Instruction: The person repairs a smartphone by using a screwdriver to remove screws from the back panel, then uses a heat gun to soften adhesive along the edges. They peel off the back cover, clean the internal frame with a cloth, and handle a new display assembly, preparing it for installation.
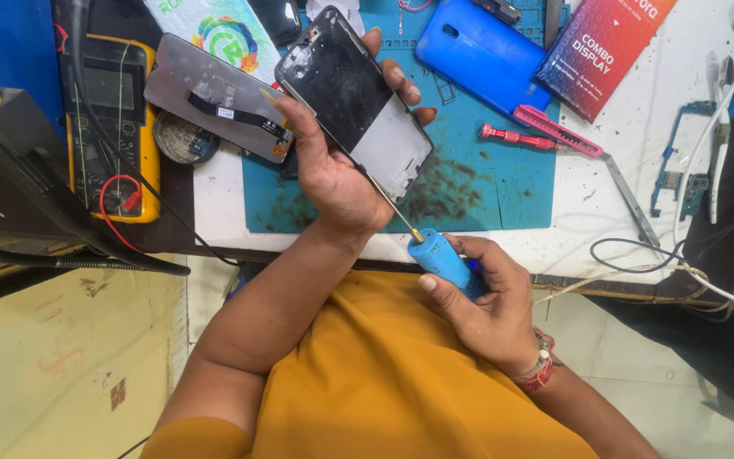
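My left hand (333, 170) grips an opened phone frame (358, 98), dark at the top and grey at the bottom, tilted above a teal work mat (486, 183). My right hand (486, 297) holds a blue-handled screwdriver (443, 259). Its thin shaft points up and left, with the tip at the phone frame's lower edge near my left palm. A detached display panel (214, 93) with a flex cable lies just left of the phone frame, touching my left fingers.
A yellow multimeter (112, 127) with a red lead sits at the left. A blue phone back cover (477, 51), a red screwdriver (516, 136), a red box (601, 51) and a circuit board (681, 174) lie on the white bench. Cables (681, 263) trail at the right edge.
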